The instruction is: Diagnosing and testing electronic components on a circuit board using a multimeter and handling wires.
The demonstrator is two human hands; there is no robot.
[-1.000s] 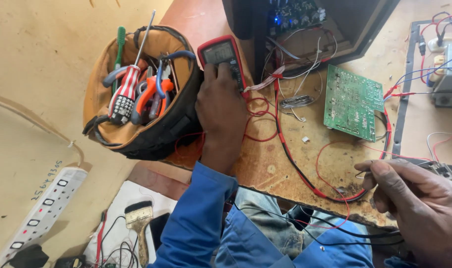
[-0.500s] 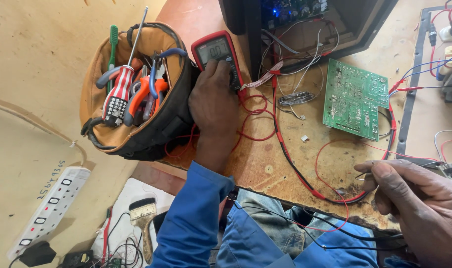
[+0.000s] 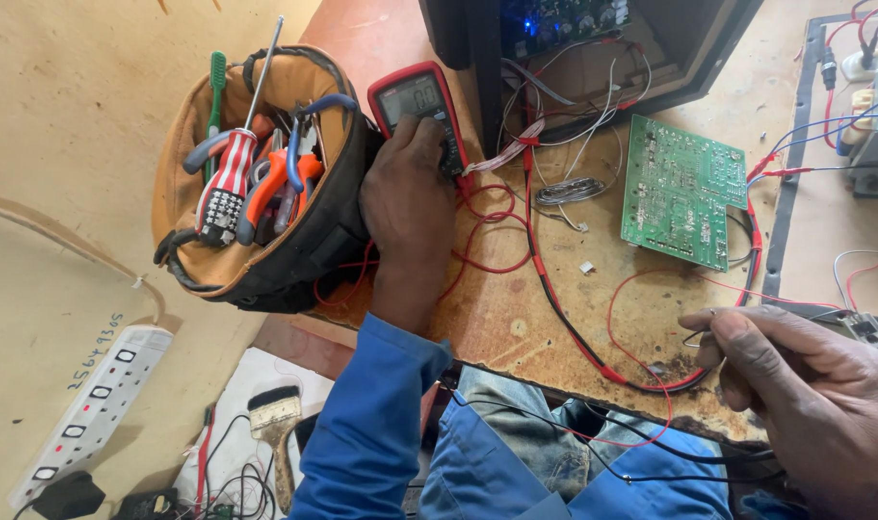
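Two hands at a cluttered wooden surface (image 3: 554,327), one on a red meter, one pinching thin wires.

The dark open cabinet (image 3: 651,48) stands at the far edge with wires spilling out; a tan tool bag (image 3: 265,260) full of screwdrivers and pliers sits at the left edge. The green circuit board (image 3: 684,193) lies flat to the right of centre. The red multimeter (image 3: 418,106) lies between bag and cabinet, and the left hand (image 3: 410,207) rests on its lower half, fingers curled against its dial, grip closed on it. The right hand (image 3: 805,395) at the near right edge has its grip pinched together on thin wires (image 3: 694,337).
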